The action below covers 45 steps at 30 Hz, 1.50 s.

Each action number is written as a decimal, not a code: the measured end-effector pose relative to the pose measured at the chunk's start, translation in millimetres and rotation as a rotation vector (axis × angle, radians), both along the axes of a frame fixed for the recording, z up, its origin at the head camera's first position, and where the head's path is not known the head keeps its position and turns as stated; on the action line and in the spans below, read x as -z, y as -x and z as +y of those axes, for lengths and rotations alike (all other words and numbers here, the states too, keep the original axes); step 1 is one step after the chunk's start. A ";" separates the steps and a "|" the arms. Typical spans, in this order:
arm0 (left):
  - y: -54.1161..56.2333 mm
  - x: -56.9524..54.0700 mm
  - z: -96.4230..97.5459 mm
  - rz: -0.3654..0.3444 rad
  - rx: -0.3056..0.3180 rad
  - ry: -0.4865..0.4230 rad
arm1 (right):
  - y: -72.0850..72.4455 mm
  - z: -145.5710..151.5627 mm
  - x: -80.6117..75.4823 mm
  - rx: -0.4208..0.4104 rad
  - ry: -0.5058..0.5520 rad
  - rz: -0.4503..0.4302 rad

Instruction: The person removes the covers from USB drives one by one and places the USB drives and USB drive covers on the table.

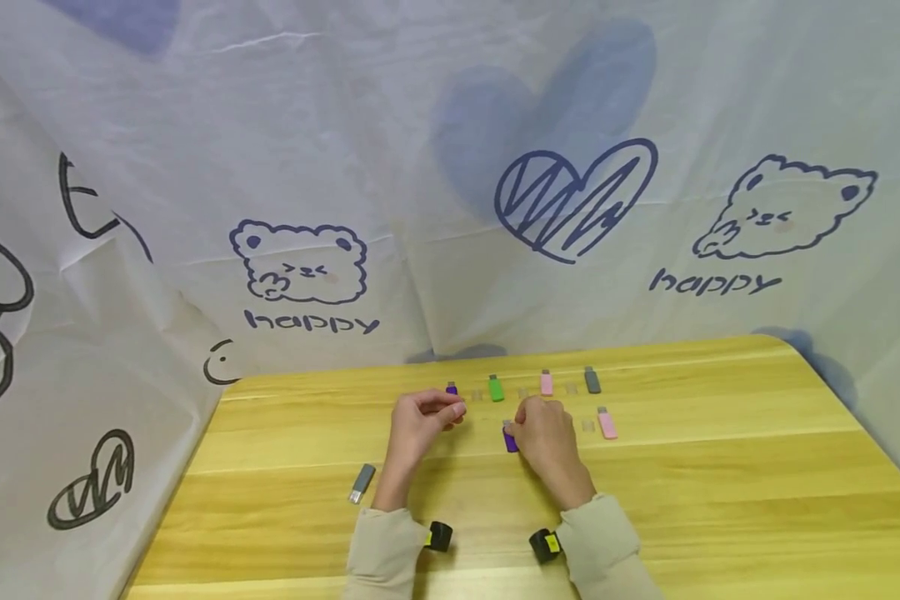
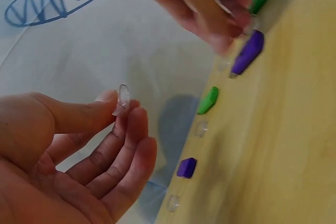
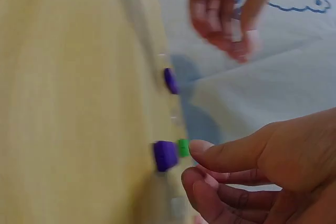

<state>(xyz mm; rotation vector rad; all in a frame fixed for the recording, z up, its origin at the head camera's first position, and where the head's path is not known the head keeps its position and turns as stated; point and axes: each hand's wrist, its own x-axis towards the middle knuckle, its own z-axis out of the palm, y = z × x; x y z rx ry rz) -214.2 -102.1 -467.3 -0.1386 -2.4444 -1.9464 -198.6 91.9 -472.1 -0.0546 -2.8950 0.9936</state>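
Observation:
Between thumb and fingertips, my left hand (image 1: 429, 414) pinches a small clear plastic cap (image 2: 123, 100), raised above the table. My right hand (image 1: 546, 437) is low over the table beside a purple USB stick (image 1: 511, 438), whose metal plug faces the wall. In the right wrist view its thumb and curled fingers have a small gap between them, with nothing seen in it. A green USB stick (image 2: 208, 100) and another purple USB stick (image 2: 187, 168) lie in the back row, with clear caps (image 2: 202, 128) beside them.
Farther right lie a pink USB stick (image 1: 546, 383), a grey one (image 1: 592, 381) and a second pink one (image 1: 607, 423). Another grey USB stick (image 1: 362, 483) lies left of my left forearm. A printed white cloth (image 1: 435, 292) hangs behind the wooden table (image 1: 720, 467).

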 end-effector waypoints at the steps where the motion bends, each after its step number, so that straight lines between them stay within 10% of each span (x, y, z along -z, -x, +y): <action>1: 0.1 1.9 1.8 0.001 0.004 0.034 | -0.9 2.2 -3.0 0.004 0.016 0.002; 15: -0.7 25.3 25.9 0.029 0.084 0.455 | -12.7 53.9 -39.0 0.080 0.307 0.066; 45: 1.6 26.9 34.8 0.090 0.101 0.473 | -14.2 85.4 -40.3 0.140 0.361 0.026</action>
